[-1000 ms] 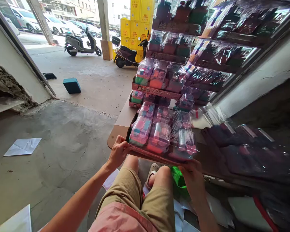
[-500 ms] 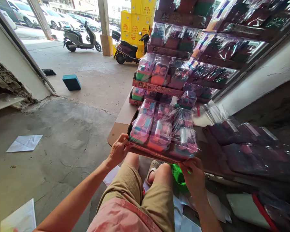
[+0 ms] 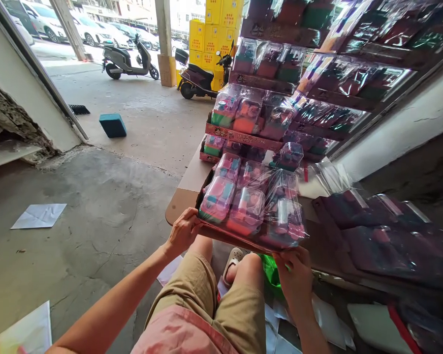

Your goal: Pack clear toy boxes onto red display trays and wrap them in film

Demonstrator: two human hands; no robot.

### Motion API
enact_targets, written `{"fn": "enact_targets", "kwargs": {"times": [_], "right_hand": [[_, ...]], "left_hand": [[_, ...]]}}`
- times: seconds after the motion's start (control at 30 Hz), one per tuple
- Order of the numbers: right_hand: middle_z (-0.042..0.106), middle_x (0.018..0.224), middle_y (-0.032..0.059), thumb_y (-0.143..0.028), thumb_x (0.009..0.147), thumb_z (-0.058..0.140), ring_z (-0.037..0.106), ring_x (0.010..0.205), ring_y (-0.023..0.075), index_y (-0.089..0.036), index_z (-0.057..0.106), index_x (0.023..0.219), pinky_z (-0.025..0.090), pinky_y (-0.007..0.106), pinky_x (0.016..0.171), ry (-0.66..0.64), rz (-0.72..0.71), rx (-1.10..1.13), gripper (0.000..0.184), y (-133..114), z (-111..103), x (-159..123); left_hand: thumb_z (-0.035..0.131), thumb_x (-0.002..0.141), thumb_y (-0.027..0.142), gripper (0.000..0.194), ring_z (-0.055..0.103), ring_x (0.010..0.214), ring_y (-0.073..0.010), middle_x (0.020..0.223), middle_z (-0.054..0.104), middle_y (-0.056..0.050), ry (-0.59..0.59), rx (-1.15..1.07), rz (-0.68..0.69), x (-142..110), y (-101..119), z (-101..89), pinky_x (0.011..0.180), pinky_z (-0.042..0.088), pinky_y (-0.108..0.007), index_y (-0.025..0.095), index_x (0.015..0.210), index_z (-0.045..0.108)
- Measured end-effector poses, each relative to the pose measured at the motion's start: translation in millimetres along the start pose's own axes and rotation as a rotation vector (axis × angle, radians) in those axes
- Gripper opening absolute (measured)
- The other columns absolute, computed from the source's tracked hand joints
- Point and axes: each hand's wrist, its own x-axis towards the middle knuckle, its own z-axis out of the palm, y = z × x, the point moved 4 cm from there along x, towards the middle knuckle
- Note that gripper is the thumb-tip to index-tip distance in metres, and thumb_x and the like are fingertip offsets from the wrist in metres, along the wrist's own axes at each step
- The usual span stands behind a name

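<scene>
Left hand (image 3: 184, 229) and right hand (image 3: 294, 268) pinch the tray (image 3: 236, 238); yellow boxes (image 3: 210, 30) bear illegible red print (image 3: 211, 44).

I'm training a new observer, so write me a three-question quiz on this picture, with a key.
1. True or false: only the left hand touches the tray.
2. What covers the packs in the tray?
A) Newspaper
B) Clear plastic
C) A towel
3. How many scooters are in view?

Key:
1. False; the right hand holds it too.
2. B
3. Two
</scene>
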Motion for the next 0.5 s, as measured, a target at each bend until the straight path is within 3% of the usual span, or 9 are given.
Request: {"fn": "enact_targets", "kwargs": {"times": [0.27,0.5], "right_hand": [[0.052,0.075,0.0038,-0.040,0.078,0.054,0.048,0.057,0.0143,-0.021,0.051,0.057,0.040,0.031,0.055,0.022,-0.121,-0.181,0.029,-12.3,-0.9,2.7],[0.053,0.071,0.0051,-0.053,0.082,0.048,0.052,0.060,0.0171,-0.021,0.049,0.057,0.042,0.032,0.057,0.036,-0.182,-0.235,0.041,-3.6,0.1,3.4]], "left_hand": [[0.047,0.085,0.017,0.019,0.058,0.075,-0.0140,0.084,0.057,-0.004,-0.005,0.044,0.065,5.4,-0.1,-0.7,0.068,0.046,-0.023,0.019,0.066,0.049],[0.046,0.089,0.022,0.022,0.056,0.069,-0.0117,0.083,0.055,-0.004,-0.015,0.065,0.147,6.5,-5.9,-1.1,0.065,0.045,-0.022,0.019,0.068,0.050]]}}
